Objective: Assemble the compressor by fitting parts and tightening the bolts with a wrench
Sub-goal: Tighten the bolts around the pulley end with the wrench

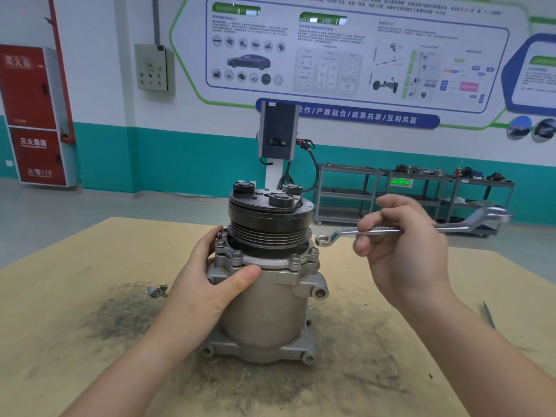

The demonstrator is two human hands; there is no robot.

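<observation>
Head view shows the compressor (pixel 264 296) standing upright near the middle of the tabletop (pixel 75 296), pulley end up, with the left hand (pixel 207 284) wrapped against its housing, thumb across the front and fingers reaching round the flange, a grip that steadies the body. The right hand (pixel 403 251) pinches the shank of a combination wrench (pixel 376 231), its ring end hanging just beside, not yet on, the flange bolt (pixel 313 251) at the right. The parts look fitted, so this reads as the tightening stage; the next move calls for lowering the ring squarely over that bolt head. The grooved pulley (pixel 267 233) overhangs the flange and may limit the swing. A small metal part (pixel 156 291) lies on the tabletop left of the compressor, and a thin tool (pixel 489 314) at the right edge.
</observation>
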